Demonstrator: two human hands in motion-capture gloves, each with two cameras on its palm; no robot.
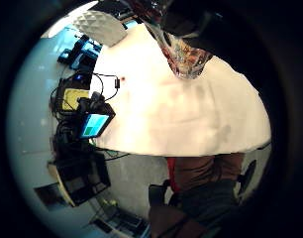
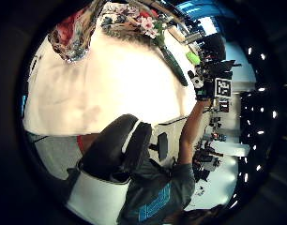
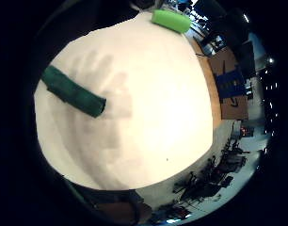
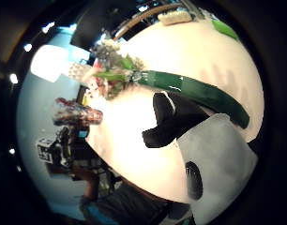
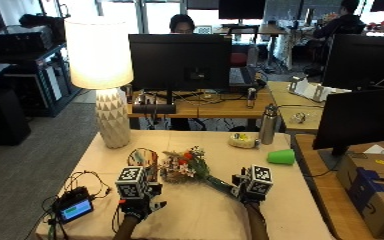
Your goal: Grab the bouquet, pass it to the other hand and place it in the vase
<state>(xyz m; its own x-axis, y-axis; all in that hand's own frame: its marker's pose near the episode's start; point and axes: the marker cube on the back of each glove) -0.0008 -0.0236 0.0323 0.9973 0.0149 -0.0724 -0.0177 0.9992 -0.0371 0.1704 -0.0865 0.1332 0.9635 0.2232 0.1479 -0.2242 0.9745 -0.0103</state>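
Bouquet [image 5: 191, 170]: lying on the tabletop [image 5: 285, 200], flowers toward 10 o'clock.
Right hand [image 5: 250, 192]: hovering over the stem, fingers released.
Left hand [image 5: 141, 204]: hovering released beside the vase [image 5: 143, 161].

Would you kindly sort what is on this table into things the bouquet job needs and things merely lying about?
For the job:
bouquet
vase
left hand
right hand

Lying about:
lamp
green cup
metal bottle
small screen device

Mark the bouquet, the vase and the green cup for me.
bouquet [image 5: 184, 166]: outside view, on the flower heads.
vase [image 5: 143, 161]: outside view, on its patterned side wall.
green cup [image 5: 282, 156]: outside view, on its side, lying on the table.
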